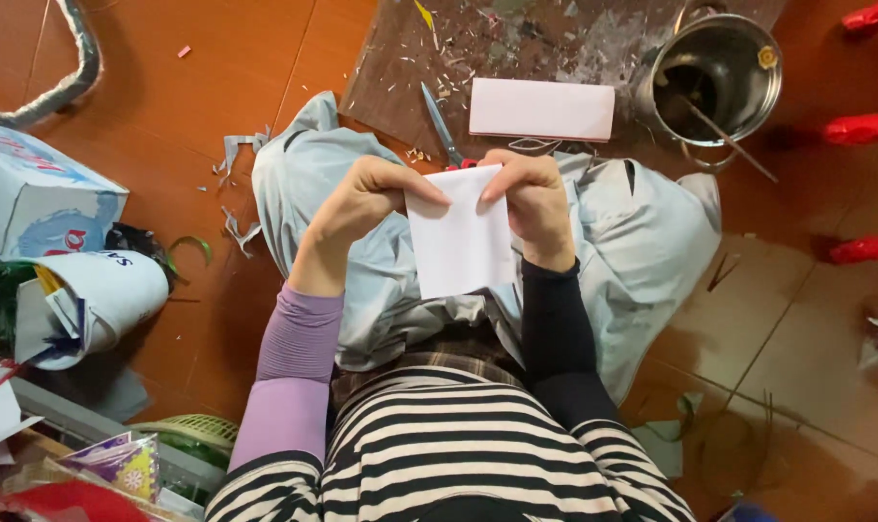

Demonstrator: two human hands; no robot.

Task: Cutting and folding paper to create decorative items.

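Note:
Both hands hold a white sheet of paper (461, 242) over my lap. My left hand (361, 208) pinches its upper left edge, thumb on the face of the sheet. Along the upper right edge my right hand (533, 198) grips it, fingers curled behind. The paper hangs down between the two hands above a pale blue-grey cloth (642, 251) spread over my knees. A stack of pinkish-white paper (541, 108) and a pair of scissors (441, 124) lie on a brown board (400, 68) just beyond the hands.
A metal pot (724, 72) with a thin stick in it stands at the upper right. Red chair legs (862, 128) are at the right edge. A printed box (33, 193), a white bag (110, 295) and paper scraps (236, 227) lie at the left on the tiled floor.

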